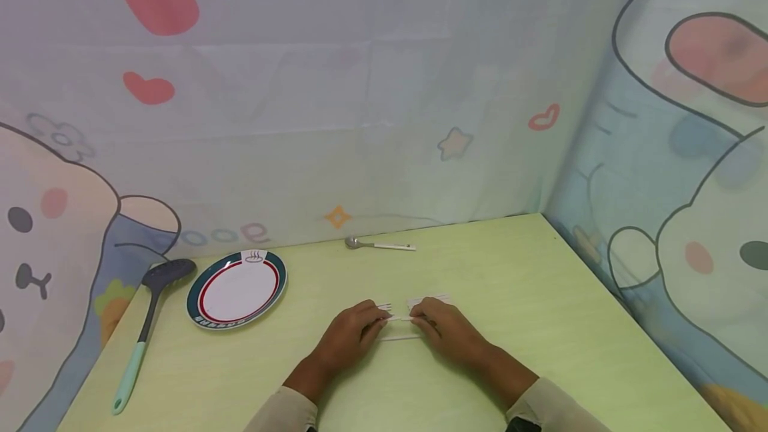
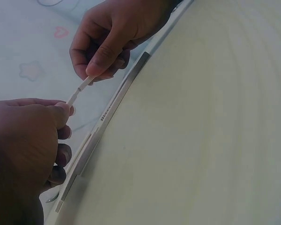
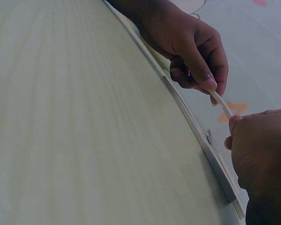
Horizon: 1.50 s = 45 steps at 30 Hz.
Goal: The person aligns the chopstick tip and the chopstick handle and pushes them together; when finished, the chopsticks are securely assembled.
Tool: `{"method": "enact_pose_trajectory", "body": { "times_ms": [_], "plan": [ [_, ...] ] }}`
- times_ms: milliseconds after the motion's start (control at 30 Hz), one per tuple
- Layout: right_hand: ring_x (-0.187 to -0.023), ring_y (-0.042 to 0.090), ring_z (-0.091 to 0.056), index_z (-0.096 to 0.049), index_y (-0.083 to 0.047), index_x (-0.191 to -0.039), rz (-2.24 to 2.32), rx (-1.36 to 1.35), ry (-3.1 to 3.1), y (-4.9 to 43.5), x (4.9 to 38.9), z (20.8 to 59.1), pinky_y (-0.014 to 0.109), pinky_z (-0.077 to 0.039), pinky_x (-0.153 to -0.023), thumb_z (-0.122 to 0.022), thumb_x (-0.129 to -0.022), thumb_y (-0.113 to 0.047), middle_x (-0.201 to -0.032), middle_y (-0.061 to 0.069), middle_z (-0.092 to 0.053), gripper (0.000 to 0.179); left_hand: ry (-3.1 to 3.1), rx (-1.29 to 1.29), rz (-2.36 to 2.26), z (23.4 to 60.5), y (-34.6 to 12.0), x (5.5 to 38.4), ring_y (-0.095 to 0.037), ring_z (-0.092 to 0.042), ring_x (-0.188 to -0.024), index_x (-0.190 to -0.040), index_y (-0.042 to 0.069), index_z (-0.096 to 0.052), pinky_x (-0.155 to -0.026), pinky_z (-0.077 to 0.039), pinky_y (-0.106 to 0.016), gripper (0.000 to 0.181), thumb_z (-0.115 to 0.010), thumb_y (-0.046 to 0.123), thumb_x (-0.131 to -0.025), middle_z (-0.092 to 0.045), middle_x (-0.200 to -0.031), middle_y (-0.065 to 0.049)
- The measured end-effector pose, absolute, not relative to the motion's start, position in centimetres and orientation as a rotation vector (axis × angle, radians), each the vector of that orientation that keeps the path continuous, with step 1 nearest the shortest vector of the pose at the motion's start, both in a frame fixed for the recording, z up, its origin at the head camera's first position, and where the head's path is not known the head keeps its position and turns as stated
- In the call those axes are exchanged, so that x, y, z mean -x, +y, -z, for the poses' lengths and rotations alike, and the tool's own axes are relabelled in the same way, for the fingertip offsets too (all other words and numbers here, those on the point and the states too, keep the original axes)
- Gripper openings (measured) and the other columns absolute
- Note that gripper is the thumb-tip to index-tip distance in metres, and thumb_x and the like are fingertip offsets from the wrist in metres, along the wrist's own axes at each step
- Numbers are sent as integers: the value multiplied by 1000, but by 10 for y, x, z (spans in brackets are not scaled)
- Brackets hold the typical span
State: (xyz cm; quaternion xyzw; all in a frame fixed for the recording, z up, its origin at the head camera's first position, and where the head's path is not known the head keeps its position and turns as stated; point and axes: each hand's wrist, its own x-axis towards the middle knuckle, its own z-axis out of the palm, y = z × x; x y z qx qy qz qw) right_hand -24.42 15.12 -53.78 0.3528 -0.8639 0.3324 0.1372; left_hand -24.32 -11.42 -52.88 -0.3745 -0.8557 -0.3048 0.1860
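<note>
Stick (image 3: pixel 223 106) bridges the gap between the hands. Left hand (image 1: pixel 351 335) pinches its left end, right hand (image 1: pixel 451 332) its right, fingers curled on both. Plate (image 1: pixel 240 292) left of the stick; spoon (image 1: pixel 381 245) beyond it.
</note>
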Motion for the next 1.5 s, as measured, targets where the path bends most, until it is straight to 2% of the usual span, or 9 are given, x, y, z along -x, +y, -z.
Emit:
{"method": "enact_pose_trajectory", "body": {
  "times_ms": [433,667,800,967,1167,1333,1500],
  "plan": [
    [-91,4,-61,-72,-10,-113,-953,-1032,-2466,151,244,537,26,-57,-81,-70,-107,-11,-104,-3,-71,7,-2394,1069,848,531,-115,245,1,-51,-75,-113,11,-82,-70,-51,-21,12,-74,10,-104,-70,-94,2],
    [-95,6,-67,-72,-12,-113,-959,-1084,-2449,149,242,537,27,-60,-84,-74,-103,-10,-107,-2,-74,10,-2432,1059,805,527,-112,241,3,-47,-72,-112,9,-86,-67,-48,-18,14,-79,13,-101,-67,-90,3],
    [-91,5,-68,-73,-12,-110,-961,-1099,-2423,148,242,539,25,-60,-81,-76,-102,-10,-103,-1,-75,8,-2472,1048,764,526,-112,238,4,-44,-71,-113,9,-86,-65,-45,-17,16,-80,15,-100,-65,-87,4],
    [-87,7,-72,-76,-11,-103,-1029,-1125,-2337,147,241,540,23,-60,-78,-79,-98,-5,-96,1,-77,8,-2403,1071,707,529,-109,237,3,-45,-69,-106,10,-87,-64,-44,-16,11,-82,13,-97,-64,-86,5],
    [-83,11,-75,-77,-9,-95,-1091,-1088,-2276,144,238,537,25,-62,-77,-82,-93,0,-91,1,-78,11,-2301,1092,692,528,-102,236,-1,-53,-70,-101,8,-86,-66,-49,-16,7,-81,10,-97,-69,-88,3],
    [-80,6,-69,-76,-11,-94,-1119,-1096,-2274,143,239,535,24,-60,-74,-82,-94,-4,-89,0,-76,9,-2337,1065,735,526,-100,234,0,-52,-71,-103,8,-86,-67,-51,-17,9,-79,12,-99,-70,-89,3],
    [-83,4,-67,-75,-10,-100,-1082,-1076,-2308,148,247,536,24,-59,-74,-84,-92,-5,-93,0,-75,13,-2409,996,758,528,-102,234,0,-53,-73,-111,8,-85,-67,-51,-17,15,-79,15,-100,-70,-95,2]
  ]
}}
